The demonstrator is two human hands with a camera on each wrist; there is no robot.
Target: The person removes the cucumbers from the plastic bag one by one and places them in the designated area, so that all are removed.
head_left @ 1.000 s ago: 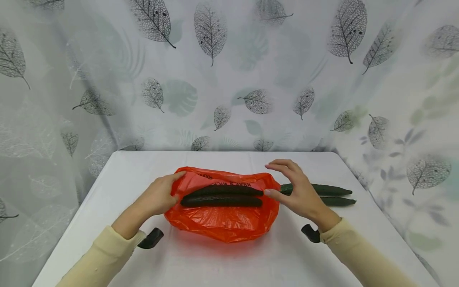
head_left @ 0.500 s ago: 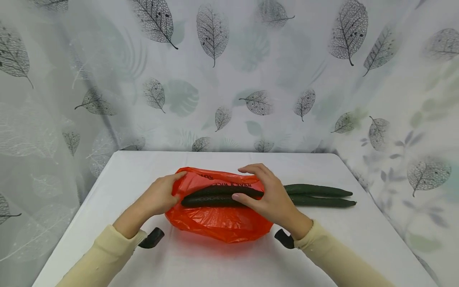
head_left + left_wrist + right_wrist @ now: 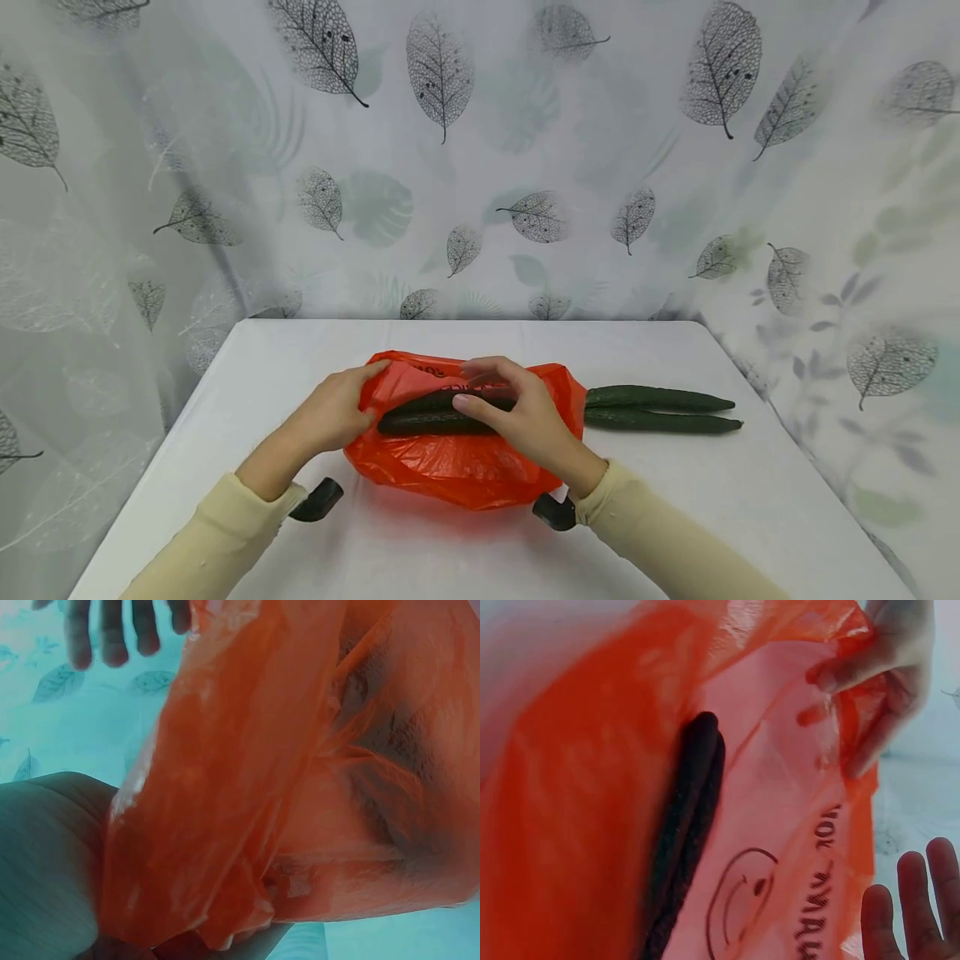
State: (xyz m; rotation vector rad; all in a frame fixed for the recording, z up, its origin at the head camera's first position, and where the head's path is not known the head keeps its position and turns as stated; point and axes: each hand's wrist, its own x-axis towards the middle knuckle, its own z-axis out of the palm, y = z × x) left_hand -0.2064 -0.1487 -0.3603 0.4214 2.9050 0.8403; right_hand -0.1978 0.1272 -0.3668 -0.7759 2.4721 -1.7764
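Presently on the worktop (image 3: 420, 558): one red bag (image 3: 465, 462), edge pinched by the left hand (image 3: 337, 410); two bagged cucumbers (image 3: 423, 423), right hand (image 3: 521, 412) over them, fingers spread; two loose cucumbers (image 3: 660, 398) at right.

The right hand (image 3: 534, 417) is moving leftward, from the right rim of the red bag (image 3: 450, 467) to above its middle, and is now hiding the right ends of the two cucumbers (image 3: 423, 423) inside.
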